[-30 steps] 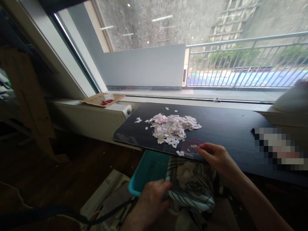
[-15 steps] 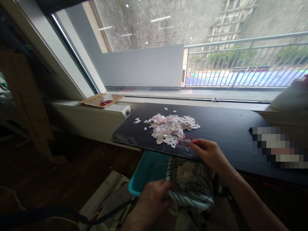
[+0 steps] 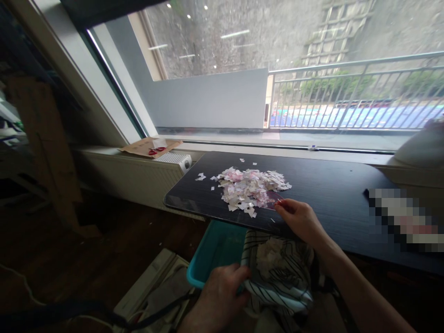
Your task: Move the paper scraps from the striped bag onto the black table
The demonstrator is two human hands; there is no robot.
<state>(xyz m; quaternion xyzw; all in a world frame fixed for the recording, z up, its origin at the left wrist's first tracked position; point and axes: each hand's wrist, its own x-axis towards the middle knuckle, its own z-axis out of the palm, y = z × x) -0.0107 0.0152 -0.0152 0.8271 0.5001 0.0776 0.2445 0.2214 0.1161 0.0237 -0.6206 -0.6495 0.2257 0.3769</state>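
Observation:
My right hand [image 3: 301,217] pinches the edge of a thin, see-through reddish plastic piece [image 3: 272,199] held low over the dark tabletop [image 3: 333,194]. The far side of this piece meets a heap of small white and pinkish paper scraps [image 3: 243,187]. My left hand [image 3: 225,284] is closed on the left rim of a pale bin lined with a striped bag [image 3: 287,286], just below the table's front edge. Paper scraps [image 3: 269,253] lie inside that lining. To its left stands a turquoise tub [image 3: 199,263], partly hidden by my left hand.
A few scraps lie loose around the heap. On the radiator [image 3: 138,178] at left, red-handled scissors [image 3: 157,151] rest on brown card. A blurred-out item [image 3: 402,217] sits on the table's right side. The window ledge [image 3: 263,150] runs behind.
The plastic piece has shifted slightly against the heap, and more scraps show at it. My left hand keeps its grip on the bin rim. The whole view has moved slightly.

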